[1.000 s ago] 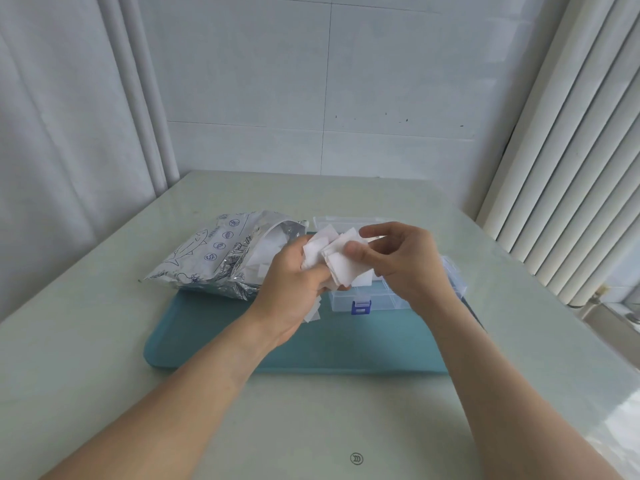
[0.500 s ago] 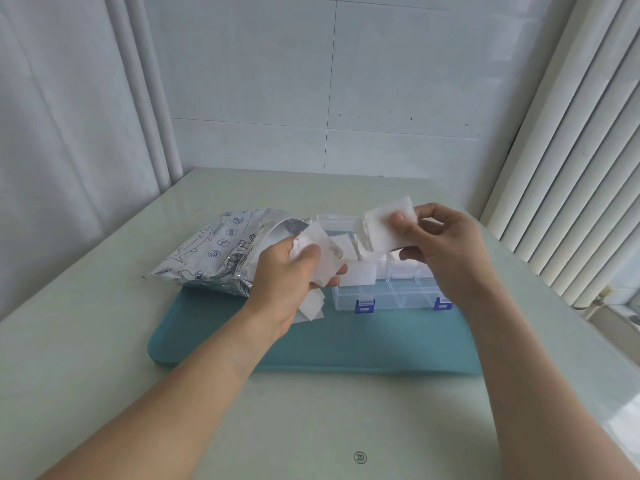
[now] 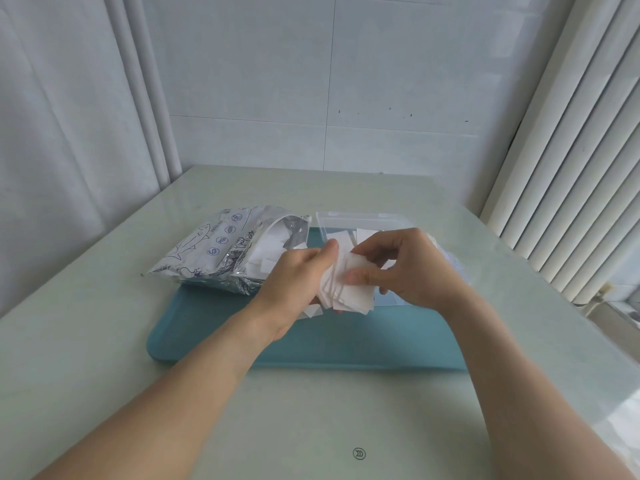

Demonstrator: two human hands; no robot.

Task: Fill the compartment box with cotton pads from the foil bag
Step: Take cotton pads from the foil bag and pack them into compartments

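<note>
Holding a loose stack of cotton pads (image 3: pixel 341 289) in the left hand (image 3: pixel 298 275), fingers curled round it, just above the teal tray (image 3: pixel 311 344). Pinching the top pad between thumb and fingers of the right hand (image 3: pixel 412 268), likely peeling it off the stack. Lying straight behind both hands, long axis running left to right across the tray: the clear compartment box (image 3: pixel 360 223), lid open, mostly hidden, some pads already showing inside. Sitting nearer the right hand, so probably a short forward reach. Resting to the left on the table (image 3: pixel 104 341): the foil bag (image 3: pixel 225 251), mouth gaping toward the hands.
</note>
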